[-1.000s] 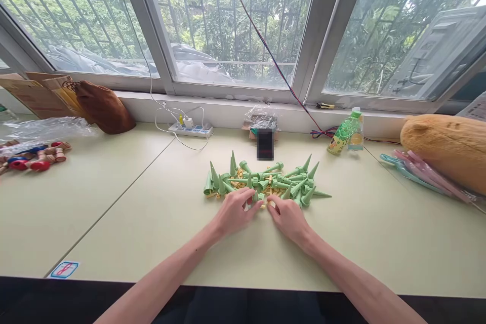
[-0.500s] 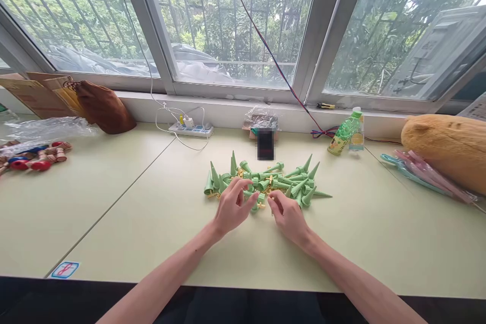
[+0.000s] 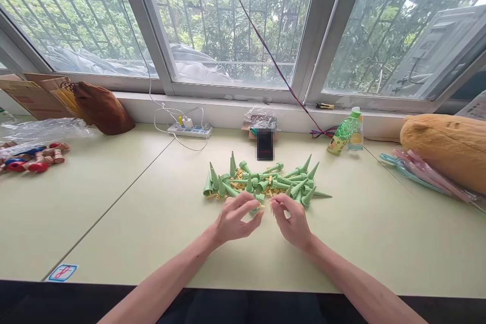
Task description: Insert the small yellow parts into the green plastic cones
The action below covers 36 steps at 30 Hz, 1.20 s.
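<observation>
A heap of green plastic spikes (image 3: 299, 187), shaped like hollow cones with ribbed caps, lies on the table mixed with small yellow plastic pieces (image 3: 239, 186). At the heap's near edge, my left hand (image 3: 236, 218) has its thumb and index finger parted around a small yellow valve-like piece (image 3: 261, 206); a firm grip on it does not show. Close by on the right, my right hand (image 3: 291, 218) pinches another small yellow piece (image 3: 271, 205) between thumb and fingertips. Its exact shape is mostly covered by the fingers.
Behind the heap are a dark pixelated rectangle (image 3: 265, 145) and a plastic-wrapped box (image 3: 260, 121). A power strip (image 3: 192, 130) stands left of them, a green bottle (image 3: 345, 131) right. Wooden toys (image 3: 38, 162) lie far left; a plush toy (image 3: 444, 144) sits far right.
My left hand has come down and nearer, from over the spikes to the yellow piece at the near edge. My right hand has shifted slightly nearer, still pinching.
</observation>
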Motion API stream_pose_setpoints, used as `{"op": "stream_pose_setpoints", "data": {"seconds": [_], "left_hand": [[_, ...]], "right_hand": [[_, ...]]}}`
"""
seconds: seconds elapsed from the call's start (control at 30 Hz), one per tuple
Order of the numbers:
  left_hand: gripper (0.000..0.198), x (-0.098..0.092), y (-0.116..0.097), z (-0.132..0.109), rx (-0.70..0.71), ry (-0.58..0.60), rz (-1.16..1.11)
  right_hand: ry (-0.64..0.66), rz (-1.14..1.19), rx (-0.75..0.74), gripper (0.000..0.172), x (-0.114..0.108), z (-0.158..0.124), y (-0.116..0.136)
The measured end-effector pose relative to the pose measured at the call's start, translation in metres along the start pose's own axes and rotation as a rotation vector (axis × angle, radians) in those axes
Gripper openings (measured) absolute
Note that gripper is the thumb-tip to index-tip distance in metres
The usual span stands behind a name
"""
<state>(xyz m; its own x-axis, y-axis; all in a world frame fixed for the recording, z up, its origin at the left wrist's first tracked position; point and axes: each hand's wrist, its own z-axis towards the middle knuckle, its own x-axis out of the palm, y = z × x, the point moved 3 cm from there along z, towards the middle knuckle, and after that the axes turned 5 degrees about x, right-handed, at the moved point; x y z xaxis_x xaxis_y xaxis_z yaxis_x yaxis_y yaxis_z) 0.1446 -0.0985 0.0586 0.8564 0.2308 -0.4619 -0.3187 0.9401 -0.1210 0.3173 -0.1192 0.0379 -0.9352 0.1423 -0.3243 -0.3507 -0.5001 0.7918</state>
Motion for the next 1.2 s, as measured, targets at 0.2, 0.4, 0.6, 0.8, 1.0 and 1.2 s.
{"op": "stream_pose_setpoints", "data": {"seconds": [0.2,0.4,0.6,0.8,1.0,1.2], "left_hand": [[0.013,0.011,-0.006,-0.006,0.061,0.164,0.008],[0.002,0.013,-0.005,-0.006,0.033,0.226,-0.008],[0.012,0.014,-0.004,-0.008,-0.002,0.202,-0.047],[0.017,0.011,-0.002,-0.005,-0.056,0.141,-0.137],[0.017,0.011,0.001,-0.004,-0.063,0.154,-0.165],[0.015,0.01,0.004,-0.005,-0.082,0.129,-0.164]], "right_hand": [[0.009,-0.021,-0.025,0.02,0.001,0.0,0.0],[0.024,-0.04,-0.022,0.026,0.001,0.0,0.004],[-0.012,-0.036,-0.008,0.024,0.0,0.002,0.005],[-0.007,0.0,0.01,0.019,0.0,0.001,0.003],[0.034,0.034,-0.007,0.018,0.0,0.001,0.003],[0.013,0.023,-0.014,0.017,-0.001,0.003,0.005]]}}
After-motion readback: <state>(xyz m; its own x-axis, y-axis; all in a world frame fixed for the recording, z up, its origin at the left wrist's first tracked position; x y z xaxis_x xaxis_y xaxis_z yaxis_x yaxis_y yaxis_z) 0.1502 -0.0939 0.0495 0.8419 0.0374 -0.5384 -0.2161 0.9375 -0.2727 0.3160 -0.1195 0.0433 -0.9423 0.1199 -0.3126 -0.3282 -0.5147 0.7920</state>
